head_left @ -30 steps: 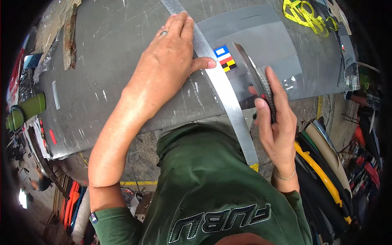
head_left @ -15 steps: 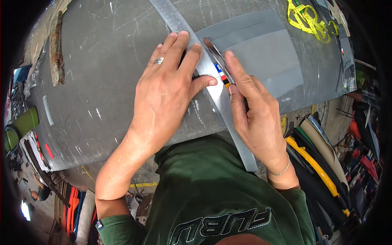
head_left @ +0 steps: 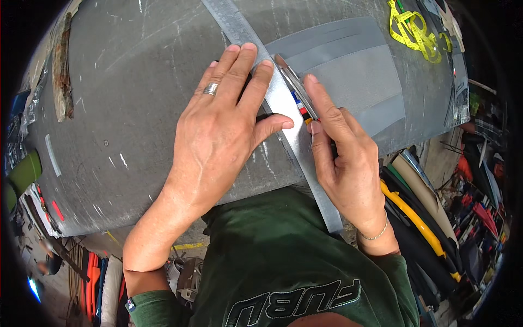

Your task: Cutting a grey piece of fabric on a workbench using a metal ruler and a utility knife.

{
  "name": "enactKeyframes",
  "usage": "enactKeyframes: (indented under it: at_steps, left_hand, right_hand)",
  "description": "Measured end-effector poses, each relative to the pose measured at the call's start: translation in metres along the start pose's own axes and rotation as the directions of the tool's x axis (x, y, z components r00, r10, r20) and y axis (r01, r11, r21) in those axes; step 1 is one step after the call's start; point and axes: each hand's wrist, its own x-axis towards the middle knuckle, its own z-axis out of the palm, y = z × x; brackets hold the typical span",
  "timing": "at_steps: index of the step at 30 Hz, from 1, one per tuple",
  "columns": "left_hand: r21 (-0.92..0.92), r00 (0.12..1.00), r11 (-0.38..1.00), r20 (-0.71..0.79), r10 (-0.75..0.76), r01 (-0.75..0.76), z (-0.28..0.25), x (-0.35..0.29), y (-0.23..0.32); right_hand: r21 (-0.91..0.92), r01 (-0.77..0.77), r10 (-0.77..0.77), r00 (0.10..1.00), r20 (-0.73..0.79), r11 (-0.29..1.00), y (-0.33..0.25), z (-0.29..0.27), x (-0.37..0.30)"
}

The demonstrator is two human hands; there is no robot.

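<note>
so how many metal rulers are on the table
1: the metal ruler, running diagonally across the table past its near edge, under the left hand. Some could be hidden.

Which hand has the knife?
The right hand, holding the knife alongside the metal ruler; the left hand, wearing a ring, rests on that ruler.

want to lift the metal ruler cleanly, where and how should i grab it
Probably pinch the metal ruler by its near end, top and underside, coming from the near side: this long flat strip juts past the table there, while the left hand rests on it further up.
</note>
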Motion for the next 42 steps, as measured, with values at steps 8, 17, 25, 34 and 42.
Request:
enactKeyframes:
  at_steps: [8,17,25,34,42]
  left_hand:
    - [0.008,1.0,1.0,0.002,0.004,-0.004,0.001,-0.001,-0.001]
    - [-0.011,1.0,1.0,0.001,-0.003,0.003,0.001,-0.001,-0.001]
    - [-0.016,1.0,1.0,-0.004,-0.002,0.002,0.0,-0.001,-0.001]
    - [-0.003,1.0,1.0,-0.006,0.004,-0.004,0.001,-0.001,-0.001]
    - [-0.008,1.0,1.0,-0.014,0.0,0.0,0.002,-0.001,-0.002]
  right_hand:
    - [-0.022,-0.014,0.014,1.0,0.007,1.0,-0.001,0.001,0.001]
    - [-0.029,-0.023,0.023,1.0,0.012,0.999,-0.001,0.001,0.002]
    - [-0.097,-0.041,0.042,0.999,0.011,0.994,-0.015,-0.008,0.009]
    - [-0.229,-0.081,0.106,0.99,0.096,0.97,-0.029,-0.022,0.015]
    - [-0.194,-0.09,0.109,0.99,0.094,0.977,-0.027,-0.021,0.013]
